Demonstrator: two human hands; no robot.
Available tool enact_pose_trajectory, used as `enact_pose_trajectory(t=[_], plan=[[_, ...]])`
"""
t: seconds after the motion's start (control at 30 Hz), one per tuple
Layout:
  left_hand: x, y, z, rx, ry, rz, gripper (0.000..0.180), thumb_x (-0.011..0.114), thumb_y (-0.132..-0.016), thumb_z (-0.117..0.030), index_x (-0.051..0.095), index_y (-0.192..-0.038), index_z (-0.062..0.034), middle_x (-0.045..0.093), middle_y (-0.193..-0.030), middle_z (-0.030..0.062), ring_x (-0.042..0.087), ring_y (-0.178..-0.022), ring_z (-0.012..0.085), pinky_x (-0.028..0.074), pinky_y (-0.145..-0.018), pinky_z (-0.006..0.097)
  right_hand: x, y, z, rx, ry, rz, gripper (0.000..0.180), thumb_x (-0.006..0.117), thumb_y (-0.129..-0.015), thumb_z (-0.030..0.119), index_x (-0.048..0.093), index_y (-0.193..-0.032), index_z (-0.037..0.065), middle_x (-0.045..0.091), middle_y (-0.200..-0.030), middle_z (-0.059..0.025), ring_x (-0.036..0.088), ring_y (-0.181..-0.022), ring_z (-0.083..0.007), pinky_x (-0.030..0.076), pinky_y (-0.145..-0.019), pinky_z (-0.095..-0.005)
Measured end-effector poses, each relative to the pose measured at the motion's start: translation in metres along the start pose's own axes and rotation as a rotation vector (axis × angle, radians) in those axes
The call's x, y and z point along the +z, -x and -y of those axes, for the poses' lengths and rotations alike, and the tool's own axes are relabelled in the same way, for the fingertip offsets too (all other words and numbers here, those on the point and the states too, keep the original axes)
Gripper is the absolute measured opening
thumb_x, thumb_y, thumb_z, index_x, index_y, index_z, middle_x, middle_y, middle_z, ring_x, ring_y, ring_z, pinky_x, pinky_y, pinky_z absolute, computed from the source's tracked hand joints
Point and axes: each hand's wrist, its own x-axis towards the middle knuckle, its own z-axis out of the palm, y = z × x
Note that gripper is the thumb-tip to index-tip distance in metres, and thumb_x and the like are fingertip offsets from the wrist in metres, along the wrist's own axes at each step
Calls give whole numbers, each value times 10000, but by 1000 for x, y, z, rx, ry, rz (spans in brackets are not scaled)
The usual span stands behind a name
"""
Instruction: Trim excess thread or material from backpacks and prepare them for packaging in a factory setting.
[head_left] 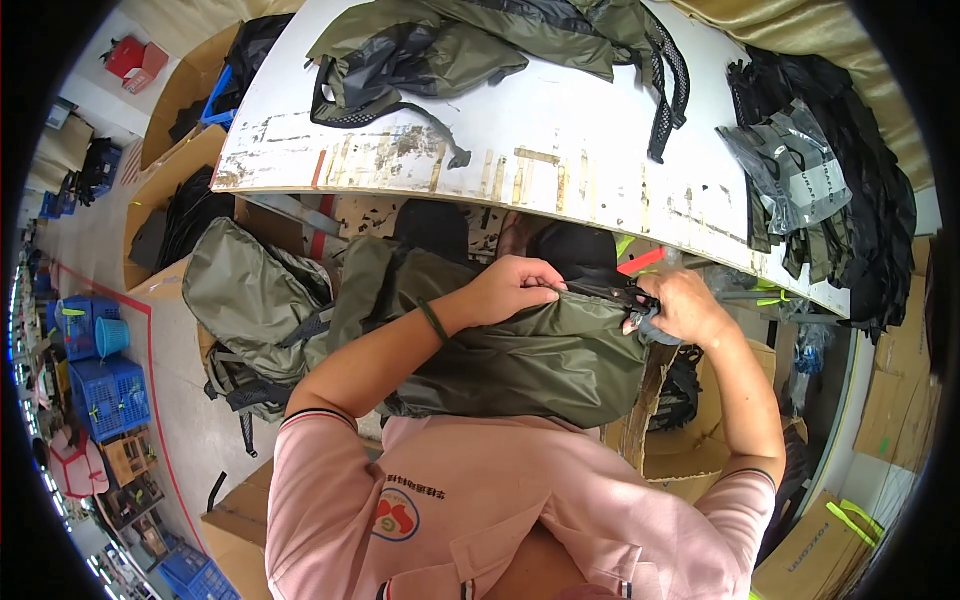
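Observation:
An olive-green fabric bag (540,365) lies across my lap, its upper edge gathered and creased. My left hand (515,290) is closed in a pinch on that upper edge, near its middle. At the bag's right end, my right hand (683,308) is closed around a black strap (640,297) that seems to carry a buckle. My fingers partly hide the strap, so its exact shape is unclear. Another olive-green backpack (250,290) with black straps rests at my left, against the bag on my lap.
A white worktable (480,130) stands in front of me, with olive and black bags (430,60) on it. Black bags (840,140) and clear plastic packaging (800,165) hang over its right end. Cardboard boxes (690,460) stand beside me. Blue crates (108,395) are far left.

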Motion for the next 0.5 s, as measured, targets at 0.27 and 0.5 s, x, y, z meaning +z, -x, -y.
enact_pose_trajectory(t=[0.27,0.5], plan=[[-73,22,-25,326,-896,-53,237,744,-744,-228,629,-894,-85,627,-876,85,595,-875,303,483,-751,396,7,19,-20,70,-171,-144,270,765,-698,210,591,-759,13,588,-709,-201,566,-681,-417,435,-605,-445],[-153,75,-15,-74,-639,-224,185,755,-814,-160,632,-906,-57,580,-802,19,548,-771,125,448,-687,289,15,41,-51,192,-165,-209,283,752,-678,117,507,-733,-15,525,-690,-225,494,-643,-430,425,-582,-418]])
